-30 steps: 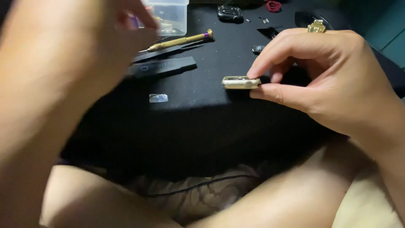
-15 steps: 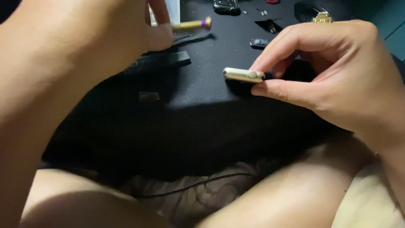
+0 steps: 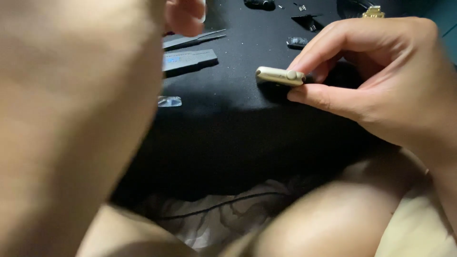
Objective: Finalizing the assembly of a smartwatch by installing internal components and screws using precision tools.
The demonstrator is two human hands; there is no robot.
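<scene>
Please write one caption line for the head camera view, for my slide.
Right hand pinches a small cream metal piece above a black mat; left hand is raised near tweezers.

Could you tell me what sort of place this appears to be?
Probably a home hobby or small-repair spot on a bed: a black mat with tweezers and small parts, rumpled bedding below, a small cream device in the right hand.

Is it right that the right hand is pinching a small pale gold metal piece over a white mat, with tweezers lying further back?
Not quite: the mat is black, not white, as the head view shows. The right hand does pinch the small pale gold metal piece over it, with tweezers lying further back.
</scene>
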